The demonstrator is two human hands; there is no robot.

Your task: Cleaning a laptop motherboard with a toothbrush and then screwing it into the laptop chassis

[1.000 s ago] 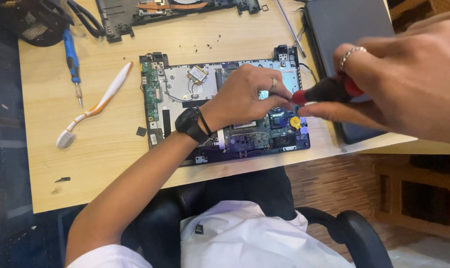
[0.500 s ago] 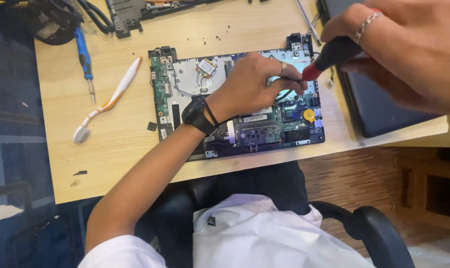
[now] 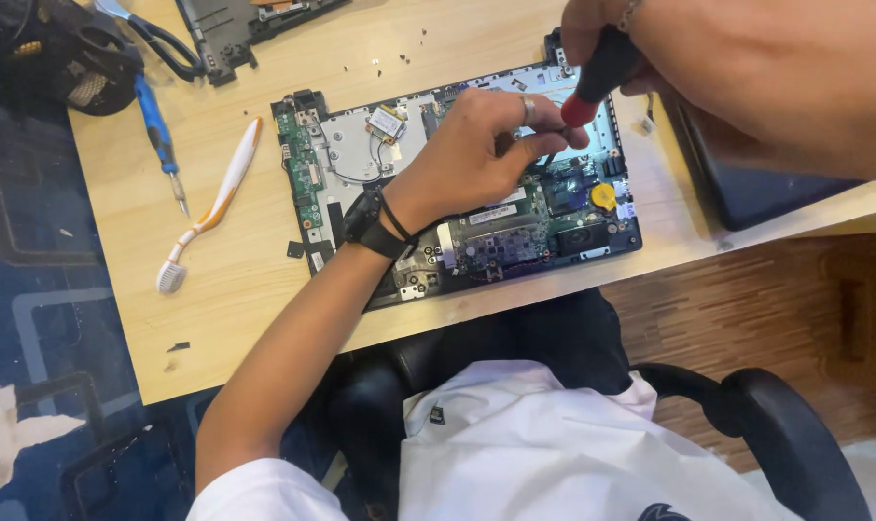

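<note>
An opened laptop base [image 3: 515,246] with a bare green circuit board lies on the wooden desk [image 3: 225,289]. My left hand [image 3: 476,154], with a black watch [image 3: 365,222] on its wrist, rests on the board, and its fingertips pinch the thin shaft of a screwdriver. My right hand [image 3: 747,68] comes in from the upper right. It grips the red and black screwdriver handle [image 3: 597,77], tilted down toward the board's middle. The tip is hidden behind my left fingers. A yellow coin cell [image 3: 604,197] sits just right of them.
A white and orange toothbrush [image 3: 216,198] and a blue screwdriver [image 3: 158,135] lie left of the laptop. Black laptop parts [image 3: 225,39] and loose small screws [image 3: 399,60] lie at the back. A dark flat panel [image 3: 747,193] lies at the right edge. A black chair arm [image 3: 776,425] is below.
My right hand has risen toward the top of the view and the screwdriver now stands steeper. My left hand stays on the board at the shaft. The view has shifted slightly.
</note>
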